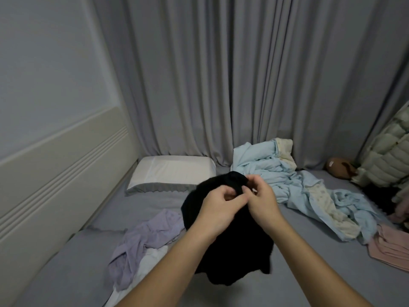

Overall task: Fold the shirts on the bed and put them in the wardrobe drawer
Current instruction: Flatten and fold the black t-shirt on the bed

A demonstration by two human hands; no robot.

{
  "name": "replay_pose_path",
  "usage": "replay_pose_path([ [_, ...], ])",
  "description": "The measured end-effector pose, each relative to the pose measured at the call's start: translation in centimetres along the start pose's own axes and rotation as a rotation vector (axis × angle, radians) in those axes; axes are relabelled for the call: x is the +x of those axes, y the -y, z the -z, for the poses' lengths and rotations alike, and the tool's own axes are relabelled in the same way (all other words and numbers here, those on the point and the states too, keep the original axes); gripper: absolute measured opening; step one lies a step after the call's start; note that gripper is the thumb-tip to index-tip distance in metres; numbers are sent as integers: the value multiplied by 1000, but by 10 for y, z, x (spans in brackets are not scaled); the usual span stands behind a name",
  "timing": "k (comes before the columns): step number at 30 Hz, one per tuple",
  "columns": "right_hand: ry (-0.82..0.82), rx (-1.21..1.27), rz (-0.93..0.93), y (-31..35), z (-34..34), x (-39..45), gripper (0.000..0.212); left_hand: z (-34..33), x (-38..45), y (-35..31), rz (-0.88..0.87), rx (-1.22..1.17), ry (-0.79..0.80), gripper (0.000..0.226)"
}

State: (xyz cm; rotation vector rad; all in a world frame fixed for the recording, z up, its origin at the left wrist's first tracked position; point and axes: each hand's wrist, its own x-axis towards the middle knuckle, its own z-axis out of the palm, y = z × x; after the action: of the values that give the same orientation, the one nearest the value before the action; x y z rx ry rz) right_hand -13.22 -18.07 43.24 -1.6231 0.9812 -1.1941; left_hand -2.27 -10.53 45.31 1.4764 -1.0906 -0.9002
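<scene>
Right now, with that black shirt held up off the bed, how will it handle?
Likely floppy: the black shirt hangs in loose folds below the left hand and right hand. Probably light, since fingertip pinches hold it. It should drape, not keep shape.

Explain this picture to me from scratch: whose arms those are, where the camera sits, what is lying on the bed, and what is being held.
There is no machine here. The two bare arms belong to a person wearing a wide-angle camera on the head, so you look forward and down as they do. The left hand and the right hand both pinch the top edge of a black shirt, lifting it over the grey bed. On the bed lie a crumpled lilac shirt with something white under it, a white pillow near the headboard, a rumpled light blue blanket, and pink folded fabric at the right edge. Grey curtains hang behind. The wardrobe drawer is not in view.
</scene>
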Motion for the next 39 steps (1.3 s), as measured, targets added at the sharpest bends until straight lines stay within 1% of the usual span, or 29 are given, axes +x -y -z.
replay_pose_path([
  [1, 44, -28, 48, 8, 3, 5, 34, 0, 0, -4, -83, 68, -77, 32],
  [2, 91, -66, 87, 15, 6, 8, 37, 1, 2, -8, -154, 109, -137, 40],
  [3, 134, -119, 121, 20, 9, 11, 40, 3, 6, -10, -204, 153, -148, 51],
  [4, 173, -184, 151, 24, 12, 13, 42, 5, 10, -11, -222, 217, -111, 61],
  [5, 206, -229, 171, 27, 14, 15, 44, 7, 14, -10, -210, 305, -47, 64],
  [6, 235, -248, 178, 29, 15, 15, 46, 8, 17, -6, -195, 401, 10, 60],
  [7, 260, -237, 173, 29, 17, 15, 48, 9, 21, -2, -183, 488, 36, 51],
  [9, 279, -222, 163, 27, 20, 15, 48, 11, 25, 6, -170, 558, -3, 26],
  [11, 262, -310, 205, 22, 24, 12, 43, 16, 30, 9, -188, 547, -84, 4],
  [13, 251, -476, 294, 9, 30, 9, 39, 20, 35, 7, -233, 511, -149, 8],
  [14, 262, -562, 311, -1, 34, 7, 35, 21, 37, 4, -259, 488, -175, 11],
  [15, 270, -648, 290, -12, 40, 4, 29, 23, 38, 1, -291, 473, -208, 14],
  [16, 265, -729, 233, -23, 48, 1, 24, 26, 39, -2, -321, 466, -251, 17],
  [18, 214, -831, 53, -44, 67, -6, 24, 36, 43, -7, -330, 433, -334, 24],
  [20, 149, -818, -125, -57, 85, -10, 25, 48, 47, -9, -302, 394, -365, 19],
  [21, 116, -770, -180, -59, 91, -10, 24, 53, 49, -8, -291, 396, -366, 16],
  [23, 55, -643, -197, -56, 96, -7, 22, 58, 51, -4, -280, 448, -365, 17],
  [25, -5, -514, -177, -46, 95, -2, 26, 60, 53, 0, -253, 495, -380, 18],
  [28, -35, -408, -168, -33, 89, 4, 31, 67, 56, 8, -226, 515, -408, 18],
  [30, -66, -445, -132, -28, 89, 5, 30, 74, 58, 10, -231, 550, -390, 25],
  [32, -125, -556, -80, -22, 93, 8, 29, 83, 61, 9, -199, 592, -353, 30],
  [34, -144, -637, -59, -20, 99, 13, 26, 92, 63, 9, -164, 582, -236, 34],
  [35, -133, -622, -73, -21, 102, 16, 24, 97, 62, 9, -156, 558, -154, 35],
  [37, -99, -481, -136, -25, 105, 22, 21, 104, 59, 10, -164, 550, -29, 34],
  [39, -69, -361, -180, -27, 107, 24, 21, 110, 55, 10, -191, 547, 66, 23],
])
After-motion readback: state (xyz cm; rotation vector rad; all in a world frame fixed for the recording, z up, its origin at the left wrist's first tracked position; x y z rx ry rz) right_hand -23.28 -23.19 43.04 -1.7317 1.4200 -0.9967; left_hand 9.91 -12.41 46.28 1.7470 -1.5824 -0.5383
